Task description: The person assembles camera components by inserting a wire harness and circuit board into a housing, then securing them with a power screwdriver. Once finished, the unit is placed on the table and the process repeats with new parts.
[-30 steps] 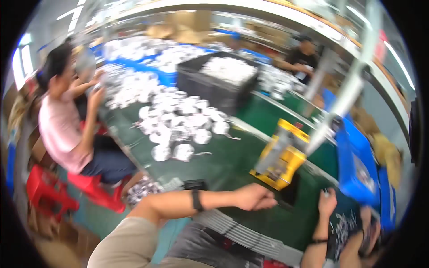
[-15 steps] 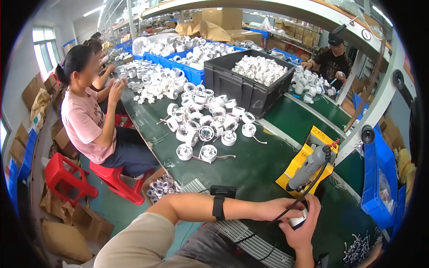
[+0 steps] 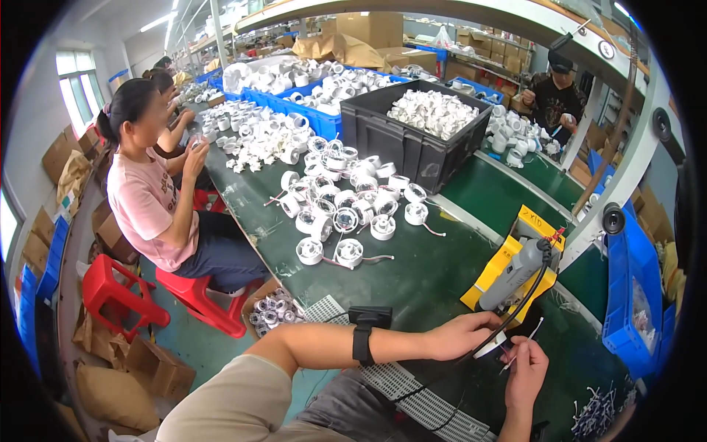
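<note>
My left hand (image 3: 465, 336) is closed around a white rounded part (image 3: 491, 345), most of it hidden by the fingers and a black cord. Just to its right, my right hand (image 3: 529, 365) pinches a short thin white wire (image 3: 535, 330), whose upper end sticks up past the fingertips. The two hands are slightly apart, low over the green bench. Directly beyond them a grey handheld tool (image 3: 512, 274) rests in a yellow stand (image 3: 480, 286), and its black cord (image 3: 532, 291) loops down across my left fingers.
Round white housings (image 3: 346, 219) with trailing wires lie mid-bench, before a black crate (image 3: 398, 144) of small white parts. A bundle of wires (image 3: 593, 412) lies at lower right, near a blue bin (image 3: 620, 324). One co-worker (image 3: 158, 206) sits left; another (image 3: 556, 96) works across the bench.
My right hand has come away from the white part, moved slightly right, and now holds a thin white wire. My left hand keeps the part. The whole view has shifted slightly.
</note>
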{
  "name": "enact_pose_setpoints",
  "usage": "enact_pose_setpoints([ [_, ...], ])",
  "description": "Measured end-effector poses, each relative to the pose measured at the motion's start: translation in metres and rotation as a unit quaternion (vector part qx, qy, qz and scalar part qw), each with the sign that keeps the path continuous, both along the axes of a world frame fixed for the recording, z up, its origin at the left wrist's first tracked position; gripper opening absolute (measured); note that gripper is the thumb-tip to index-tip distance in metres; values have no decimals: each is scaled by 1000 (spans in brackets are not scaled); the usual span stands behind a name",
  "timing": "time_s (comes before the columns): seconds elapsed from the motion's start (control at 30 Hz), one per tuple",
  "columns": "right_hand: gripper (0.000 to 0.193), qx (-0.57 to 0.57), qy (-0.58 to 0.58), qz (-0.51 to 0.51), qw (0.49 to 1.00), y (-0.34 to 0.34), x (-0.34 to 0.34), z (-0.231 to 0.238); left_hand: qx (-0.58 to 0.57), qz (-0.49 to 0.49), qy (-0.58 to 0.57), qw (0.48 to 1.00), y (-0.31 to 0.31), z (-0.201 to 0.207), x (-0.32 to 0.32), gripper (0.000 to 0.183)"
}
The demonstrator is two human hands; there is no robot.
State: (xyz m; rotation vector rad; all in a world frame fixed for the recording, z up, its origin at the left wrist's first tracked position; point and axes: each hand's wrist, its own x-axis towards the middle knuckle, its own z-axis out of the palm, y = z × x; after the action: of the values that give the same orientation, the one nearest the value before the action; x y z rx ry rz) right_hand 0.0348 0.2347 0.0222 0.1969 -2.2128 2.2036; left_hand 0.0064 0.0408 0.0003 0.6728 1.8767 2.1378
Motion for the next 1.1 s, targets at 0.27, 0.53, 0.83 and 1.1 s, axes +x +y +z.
enact_pose_setpoints([
  [0.27, 14, 220, 232, 49, 946, -6, 9, 14, 95, -36, -313, 944, -1, 26, 5, 22],
  [0.53, 9, 295, 320, -2, 900, -15, 5, 7, 83, -69, -314, 943, -5, 17, -3, 39],
  [0.83, 11, 395, 395, 4, 830, -24, 4, 6, -117, -82, -169, 975, -11, 23, 2, 31],
  [1.1, 27, 392, 264, -36, 880, -2, 20, 32, 120, -135, -310, 933, 6, 11, -2, 47],
])
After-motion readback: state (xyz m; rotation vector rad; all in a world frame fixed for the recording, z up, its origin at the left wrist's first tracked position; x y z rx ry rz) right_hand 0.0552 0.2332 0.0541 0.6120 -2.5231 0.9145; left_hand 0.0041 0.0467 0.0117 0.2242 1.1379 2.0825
